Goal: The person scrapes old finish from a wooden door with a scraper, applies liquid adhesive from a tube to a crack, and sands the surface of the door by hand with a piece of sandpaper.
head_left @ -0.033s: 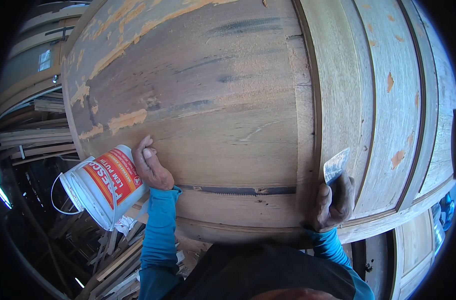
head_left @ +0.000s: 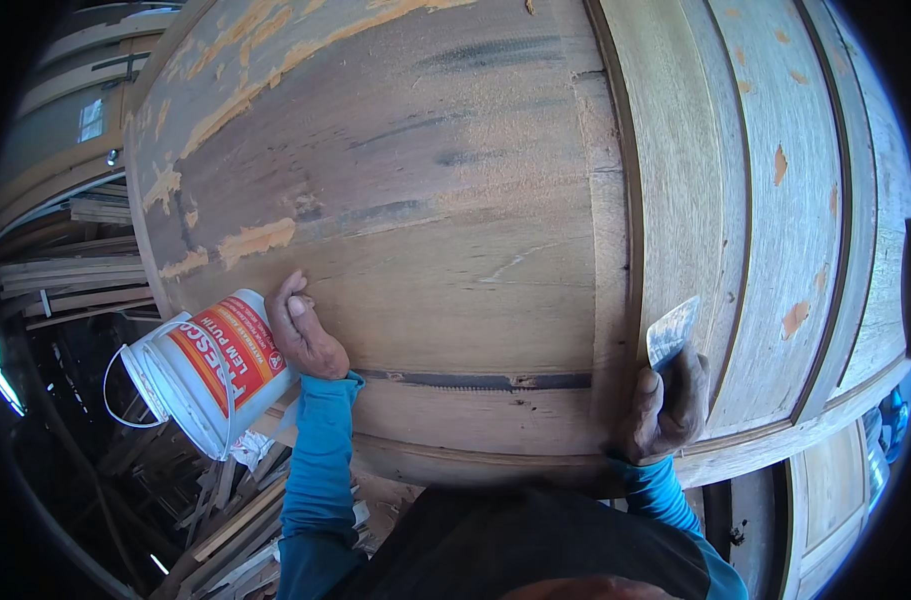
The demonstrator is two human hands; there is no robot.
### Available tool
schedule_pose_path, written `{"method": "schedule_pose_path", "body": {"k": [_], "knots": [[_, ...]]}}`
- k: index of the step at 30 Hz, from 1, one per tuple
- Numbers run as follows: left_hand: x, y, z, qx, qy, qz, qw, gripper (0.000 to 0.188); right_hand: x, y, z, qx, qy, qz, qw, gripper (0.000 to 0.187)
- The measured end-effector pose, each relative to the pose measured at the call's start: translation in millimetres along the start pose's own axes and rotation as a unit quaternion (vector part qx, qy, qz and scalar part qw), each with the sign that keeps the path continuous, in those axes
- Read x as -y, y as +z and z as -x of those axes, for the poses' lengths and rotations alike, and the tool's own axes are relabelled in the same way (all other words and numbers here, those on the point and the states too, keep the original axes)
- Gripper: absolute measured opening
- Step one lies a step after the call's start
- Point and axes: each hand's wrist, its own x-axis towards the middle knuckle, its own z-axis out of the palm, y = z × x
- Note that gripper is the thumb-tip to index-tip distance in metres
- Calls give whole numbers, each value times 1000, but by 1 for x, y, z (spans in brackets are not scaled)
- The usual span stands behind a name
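My right hand point(head_left: 669, 405) is closed around a putty scraper point(head_left: 672, 332). Its flat, smeared grey blade points up and away from me, over the right side of a wooden panel point(head_left: 455, 300); any handle is hidden in my hand. My left hand point(head_left: 306, 330) has its fingers curled, thumb on top, near the panel's left edge. Whether anything is inside those fingers is hidden. Right beside it is a white plastic bucket point(head_left: 190, 420) with a red and orange label, appearing tilted to the left. Orange-brown filler patches point(head_left: 255, 240) mark the panel's far left part.
Paneled wood with small filler spots point(head_left: 793, 318) extends along the right. Stacked timber strips point(head_left: 70, 270) stand at the left, and loose offcuts point(head_left: 240, 525) lie below the bucket. Another wooden panel point(head_left: 830, 480) shows at the lower right.
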Motion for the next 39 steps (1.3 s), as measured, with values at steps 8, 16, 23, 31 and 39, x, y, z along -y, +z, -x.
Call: {"method": "schedule_pose_path", "body": {"k": [8, 16, 23, 31, 39], "knots": [[5, -2, 1, 2, 15, -19, 1000, 40, 1, 3, -1, 14, -7, -3, 1000, 48], [2, 0, -3, 8, 43, -23, 999, 39, 4, 2, 2, -1, 29, 10, 1000, 59], [4, -2, -1, 5, 56, -39, 998, 36, 2, 7, 1, -19, -14, 51, 998, 58], [0, -1, -3, 6, 53, -43, 998, 39, 2, 8, 0, -17, -2, 2, 1000, 52], [-1, 3, 0, -2, 43, -34, 998, 37, 0, 3, -1, 2, 6, -31, 999, 45]]}}
